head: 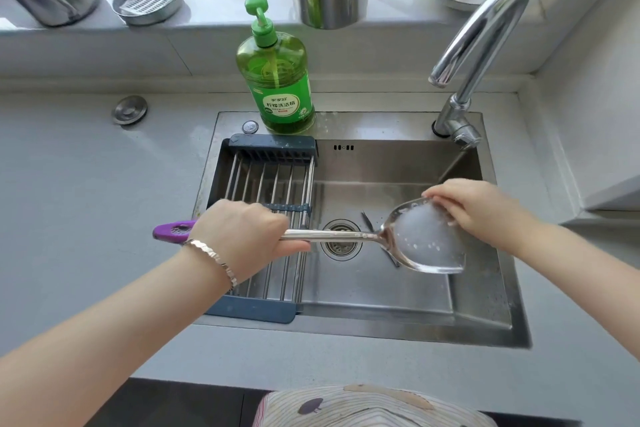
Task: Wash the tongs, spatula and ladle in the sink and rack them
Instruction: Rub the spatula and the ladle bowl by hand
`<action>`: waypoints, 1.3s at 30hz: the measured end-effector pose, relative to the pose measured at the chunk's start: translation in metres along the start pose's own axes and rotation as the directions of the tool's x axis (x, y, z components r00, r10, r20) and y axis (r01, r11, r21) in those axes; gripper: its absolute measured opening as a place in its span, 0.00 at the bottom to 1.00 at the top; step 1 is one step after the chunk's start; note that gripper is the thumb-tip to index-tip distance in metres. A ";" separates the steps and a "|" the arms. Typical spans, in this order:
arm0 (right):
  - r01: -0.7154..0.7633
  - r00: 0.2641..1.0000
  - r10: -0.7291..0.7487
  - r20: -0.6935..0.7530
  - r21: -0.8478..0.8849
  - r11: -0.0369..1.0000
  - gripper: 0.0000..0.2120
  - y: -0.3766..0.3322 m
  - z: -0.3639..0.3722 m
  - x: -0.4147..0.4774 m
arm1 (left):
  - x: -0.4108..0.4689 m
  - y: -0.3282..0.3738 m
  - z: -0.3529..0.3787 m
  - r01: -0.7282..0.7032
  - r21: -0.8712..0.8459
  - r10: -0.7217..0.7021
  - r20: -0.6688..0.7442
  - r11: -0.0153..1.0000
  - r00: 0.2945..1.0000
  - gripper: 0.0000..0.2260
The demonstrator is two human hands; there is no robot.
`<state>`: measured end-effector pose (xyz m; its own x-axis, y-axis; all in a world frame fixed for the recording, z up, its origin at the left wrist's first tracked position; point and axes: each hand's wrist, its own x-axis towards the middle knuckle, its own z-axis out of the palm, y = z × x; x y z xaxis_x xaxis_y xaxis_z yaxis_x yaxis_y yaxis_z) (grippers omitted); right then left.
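The spatula (426,239) lies left to right over the sink (485,319), soapy blade rightward; the left hand (242,236) wraps its handle, the right hand (474,208) curls its fingers (443,198) over the blade's far edge

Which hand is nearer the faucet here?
Right. The right hand is on the blade end of the spatula, just in front of the faucet. The left hand grips the handle over the rack, across the sink.
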<state>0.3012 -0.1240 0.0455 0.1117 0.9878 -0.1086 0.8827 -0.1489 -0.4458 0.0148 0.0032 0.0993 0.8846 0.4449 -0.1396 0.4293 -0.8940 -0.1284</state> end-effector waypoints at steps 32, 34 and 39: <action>0.283 0.956 -0.294 -0.001 -0.271 0.920 0.28 -0.028 0.067 -0.044 | -0.003 0.001 -0.011 0.212 0.156 -0.244 0.226 0.965 0.943 0.24; 0.316 0.918 -0.362 -0.163 -0.252 0.915 0.20 -0.016 0.064 -0.041 | -0.003 0.000 -0.011 0.250 0.136 -0.278 0.264 0.959 0.924 0.24; 0.470 0.758 -0.518 -0.397 -0.218 0.855 0.09 -0.013 0.049 -0.029 | 0.005 0.005 -0.006 0.364 -0.108 -0.266 0.501 0.925 0.824 0.25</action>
<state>0.2637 -0.1530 0.0111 -0.1916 0.8438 0.5013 0.9070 0.3474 -0.2382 0.0228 0.0007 0.1043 0.5232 0.6313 -0.5725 0.7391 -0.6706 -0.0640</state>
